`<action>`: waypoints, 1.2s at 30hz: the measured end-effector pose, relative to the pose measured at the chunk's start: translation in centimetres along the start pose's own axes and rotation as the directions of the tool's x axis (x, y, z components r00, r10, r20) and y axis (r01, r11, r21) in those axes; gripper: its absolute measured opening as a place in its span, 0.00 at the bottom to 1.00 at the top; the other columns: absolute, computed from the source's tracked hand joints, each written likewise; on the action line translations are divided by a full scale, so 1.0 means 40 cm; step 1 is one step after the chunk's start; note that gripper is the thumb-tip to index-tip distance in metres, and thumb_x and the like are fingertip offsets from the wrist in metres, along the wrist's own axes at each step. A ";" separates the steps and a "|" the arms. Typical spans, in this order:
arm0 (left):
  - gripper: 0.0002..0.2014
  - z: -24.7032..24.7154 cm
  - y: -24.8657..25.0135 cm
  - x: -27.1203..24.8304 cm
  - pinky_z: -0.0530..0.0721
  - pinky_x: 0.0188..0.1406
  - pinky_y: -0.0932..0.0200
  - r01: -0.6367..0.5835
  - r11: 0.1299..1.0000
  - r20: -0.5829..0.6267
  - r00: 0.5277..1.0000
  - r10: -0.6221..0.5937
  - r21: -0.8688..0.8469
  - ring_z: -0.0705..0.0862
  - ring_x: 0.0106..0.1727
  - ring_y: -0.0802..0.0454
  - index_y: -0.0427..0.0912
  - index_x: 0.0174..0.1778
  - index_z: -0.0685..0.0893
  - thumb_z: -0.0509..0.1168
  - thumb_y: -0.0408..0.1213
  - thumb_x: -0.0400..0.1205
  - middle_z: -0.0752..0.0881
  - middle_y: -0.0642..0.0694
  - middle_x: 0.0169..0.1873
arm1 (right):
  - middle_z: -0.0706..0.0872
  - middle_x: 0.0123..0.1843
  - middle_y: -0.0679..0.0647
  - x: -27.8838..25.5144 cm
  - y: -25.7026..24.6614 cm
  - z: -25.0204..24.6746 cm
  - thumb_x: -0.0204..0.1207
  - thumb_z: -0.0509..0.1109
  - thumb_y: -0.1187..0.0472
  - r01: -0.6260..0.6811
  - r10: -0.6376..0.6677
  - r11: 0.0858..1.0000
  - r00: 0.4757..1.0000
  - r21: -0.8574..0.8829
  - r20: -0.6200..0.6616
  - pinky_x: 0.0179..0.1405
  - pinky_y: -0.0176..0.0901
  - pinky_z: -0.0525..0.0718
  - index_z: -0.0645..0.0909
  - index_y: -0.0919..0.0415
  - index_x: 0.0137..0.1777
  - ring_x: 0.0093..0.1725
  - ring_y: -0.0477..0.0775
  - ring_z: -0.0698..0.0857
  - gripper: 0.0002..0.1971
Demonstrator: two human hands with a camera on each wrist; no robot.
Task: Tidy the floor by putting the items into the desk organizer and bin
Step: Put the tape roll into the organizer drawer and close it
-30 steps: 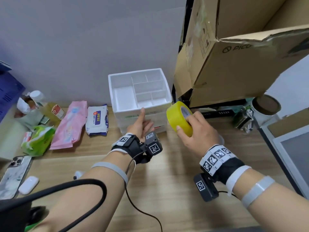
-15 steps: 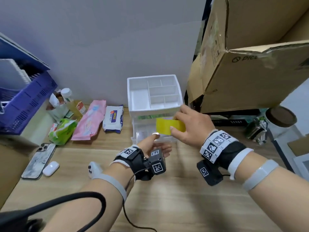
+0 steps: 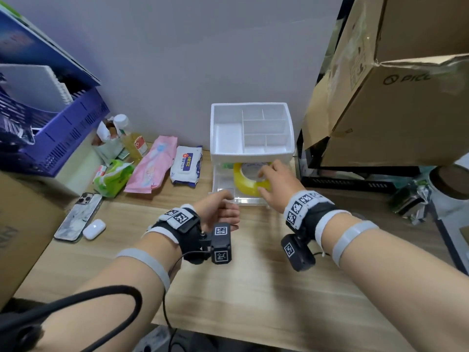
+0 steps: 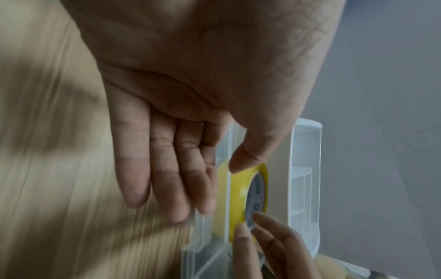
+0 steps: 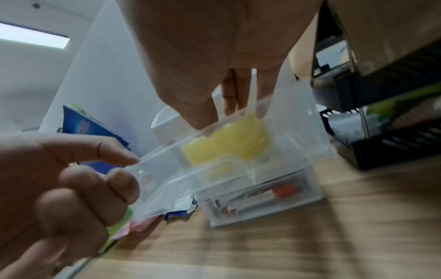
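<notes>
One roll of yellow tape [image 3: 250,180] now lies flat in the open top drawer [image 3: 223,185] of the white desk organizer [image 3: 253,154]. The right hand [image 3: 276,185] has its fingers and thumb curled on the tape's rim. The left hand [image 3: 218,212] has its fingers curled at the drawer's front edge, maybe holding it. The bottom drawer already has small things inside. Many things are left on the wood floor [image 3: 253,288]: a wipes pack [image 3: 186,165], a pink pack [image 3: 152,168], a green pack [image 3: 113,177], a phone [image 3: 78,217] and a small white case [image 3: 94,229]. So I think the job is only partly done. A blue bin [image 3: 58,138] stands at the left by a grey wall. Big cardboard boxes [image 3: 393,97] are at the right.
</notes>
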State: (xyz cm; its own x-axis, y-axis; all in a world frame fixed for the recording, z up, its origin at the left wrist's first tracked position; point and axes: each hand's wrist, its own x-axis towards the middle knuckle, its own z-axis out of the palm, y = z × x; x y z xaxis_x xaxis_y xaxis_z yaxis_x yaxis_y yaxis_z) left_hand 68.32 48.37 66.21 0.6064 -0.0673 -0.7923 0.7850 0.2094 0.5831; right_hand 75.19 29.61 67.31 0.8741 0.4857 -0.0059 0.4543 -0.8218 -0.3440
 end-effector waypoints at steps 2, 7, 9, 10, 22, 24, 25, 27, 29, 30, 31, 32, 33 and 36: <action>0.12 -0.037 0.016 -0.005 0.86 0.45 0.49 0.057 0.998 -0.010 0.998 -0.057 0.037 0.83 0.27 0.45 0.37 0.35 0.80 0.62 0.42 0.79 0.80 0.44 0.24 | 0.74 0.60 0.50 -0.026 0.003 0.012 0.73 0.70 0.40 0.052 -0.050 0.998 0.997 0.023 -0.063 0.60 0.48 0.78 0.75 0.52 0.64 0.61 0.53 0.74 0.24; 0.04 -0.103 0.080 0.005 0.83 0.60 0.47 0.071 0.967 -0.221 0.975 -0.016 0.243 0.83 0.45 0.44 0.37 0.41 0.75 0.62 0.29 0.72 0.80 0.40 0.39 | 0.55 0.84 0.57 -0.033 0.023 0.009 0.61 0.76 0.32 0.026 -0.052 0.957 0.995 -0.287 -0.082 0.83 0.63 0.51 0.53 0.45 0.82 0.85 0.60 0.51 0.53; 0.14 -0.110 0.119 0.029 0.83 0.57 0.46 -0.187 0.943 -0.286 0.921 0.266 0.276 0.81 0.53 0.45 0.38 0.52 0.78 0.60 0.24 0.71 0.77 0.38 0.49 | 0.43 0.87 0.57 -0.007 0.031 -0.004 0.58 0.77 0.31 -0.009 -0.009 0.949 0.998 -0.314 -0.057 0.83 0.69 0.47 0.40 0.42 0.84 0.87 0.61 0.40 0.62; 0.24 -0.106 0.143 0.036 0.81 0.57 0.46 -0.300 0.917 -0.279 0.886 0.370 0.263 0.79 0.53 0.47 0.41 0.62 0.79 0.59 0.24 0.69 0.77 0.38 0.52 | 0.40 0.87 0.55 0.005 0.033 -0.010 0.58 0.77 0.30 -0.007 -0.001 0.941 1.000 -0.339 -0.023 0.82 0.71 0.46 0.35 0.42 0.84 0.86 0.60 0.36 0.64; 0.16 -0.078 0.250 0.136 0.79 0.51 0.53 -0.406 0.653 -0.281 0.667 0.690 0.640 0.83 0.51 0.41 0.41 0.58 0.73 0.61 0.51 0.86 0.80 0.49 0.42 | 0.76 0.62 0.52 0.133 0.013 -0.022 0.67 0.74 0.37 -0.107 0.082 0.914 0.993 -0.390 -0.081 0.80 0.67 0.53 0.69 0.48 0.68 0.65 0.59 0.74 0.32; 0.14 -0.078 0.249 0.140 0.77 0.50 0.54 -0.399 0.650 -0.275 0.673 0.686 0.647 0.81 0.47 0.43 0.42 0.57 0.72 0.60 0.49 0.87 0.78 0.51 0.39 | 0.78 0.58 0.53 0.150 0.012 -0.002 0.68 0.75 0.40 -0.175 0.111 0.903 0.978 -0.393 -0.178 0.78 0.65 0.58 0.72 0.50 0.64 0.61 0.60 0.75 0.29; 0.13 -0.078 0.250 0.140 0.76 0.49 0.54 -0.386 0.640 -0.270 0.674 0.688 0.665 0.80 0.45 0.44 0.42 0.58 0.71 0.60 0.48 0.87 0.78 0.50 0.39 | 0.80 0.55 0.53 0.160 0.012 0.007 0.67 0.76 0.41 -0.199 0.116 0.897 0.968 -0.394 -0.224 0.76 0.64 0.61 0.74 0.51 0.62 0.59 0.60 0.76 0.27; 0.13 -0.074 0.250 0.141 0.74 0.45 0.54 -0.367 0.610 -0.265 0.661 0.702 0.702 0.79 0.40 0.45 0.40 0.58 0.70 0.59 0.46 0.87 0.78 0.47 0.38 | 0.81 0.52 0.54 0.175 0.010 0.017 0.65 0.77 0.43 -0.236 0.129 0.890 0.951 -0.389 -0.282 0.72 0.63 0.64 0.76 0.52 0.58 0.58 0.61 0.76 0.25; 0.12 -0.067 0.247 0.147 0.72 0.39 0.54 -0.359 0.593 -0.275 0.638 0.720 0.721 0.77 0.34 0.46 0.38 0.57 0.69 0.58 0.42 0.87 0.77 0.45 0.35 | 0.82 0.50 0.54 0.183 0.007 0.019 0.63 0.79 0.44 -0.257 0.139 0.892 0.939 -0.372 -0.315 0.70 0.63 0.65 0.77 0.53 0.56 0.57 0.62 0.76 0.24; 0.11 -0.063 0.244 0.151 0.71 0.38 0.54 -0.354 0.589 -0.287 0.623 0.728 0.726 0.76 0.33 0.45 0.37 0.56 0.68 0.58 0.41 0.86 0.76 0.43 0.33 | 0.82 0.49 0.54 0.181 0.006 0.020 0.62 0.79 0.45 -0.255 0.129 0.896 0.932 -0.364 -0.337 0.69 0.63 0.66 0.77 0.54 0.55 0.56 0.62 0.76 0.25; 0.11 -0.059 0.241 0.155 0.71 0.37 0.53 -0.351 0.587 -0.297 0.610 0.734 0.729 0.75 0.33 0.44 0.37 0.56 0.67 0.57 0.40 0.86 0.75 0.42 0.32 | 0.81 0.49 0.55 0.172 0.009 0.024 0.61 0.80 0.45 -0.252 0.118 0.901 0.925 -0.354 -0.360 0.69 0.62 0.67 0.77 0.55 0.55 0.55 0.62 0.76 0.26; 0.10 -0.057 0.237 0.159 0.71 0.37 0.53 -0.355 0.591 -0.308 0.600 0.738 0.725 0.75 0.33 0.43 0.37 0.55 0.67 0.57 0.40 0.86 0.75 0.41 0.32 | 0.79 0.50 0.56 0.159 0.011 0.029 0.61 0.80 0.46 -0.254 0.115 0.908 0.917 -0.334 -0.383 0.70 0.61 0.68 0.76 0.56 0.56 0.55 0.61 0.75 0.27; 0.09 -0.056 0.233 0.166 0.71 0.35 0.53 -0.361 0.594 -0.318 0.589 0.743 0.719 0.75 0.33 0.42 0.38 0.54 0.66 0.56 0.39 0.85 0.75 0.41 0.32 | 0.77 0.52 0.56 0.140 0.017 0.035 0.62 0.80 0.47 -0.264 0.125 0.915 0.906 -0.307 -0.405 0.71 0.61 0.69 0.75 0.57 0.57 0.56 0.61 0.75 0.28; 0.08 -0.042 0.218 0.187 0.75 0.36 0.51 -0.381 0.626 -0.373 0.555 0.744 0.681 0.77 0.37 0.40 0.41 0.54 0.64 0.54 0.40 0.85 0.78 0.36 0.37 | 0.76 0.56 0.58 0.065 0.064 0.043 0.64 0.76 0.52 -0.276 0.134 0.927 0.876 -0.255 -0.464 0.69 0.58 0.71 0.74 0.61 0.58 0.58 0.62 0.75 0.25</action>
State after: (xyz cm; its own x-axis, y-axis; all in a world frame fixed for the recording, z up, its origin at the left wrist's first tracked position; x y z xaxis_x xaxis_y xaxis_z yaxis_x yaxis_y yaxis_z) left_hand 79.50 51.32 65.06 0.8730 0.4823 -0.0732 0.3465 -0.5074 0.7890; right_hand 78.34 29.29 64.82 0.9059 0.1774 0.3845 0.2233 -0.9716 -0.0780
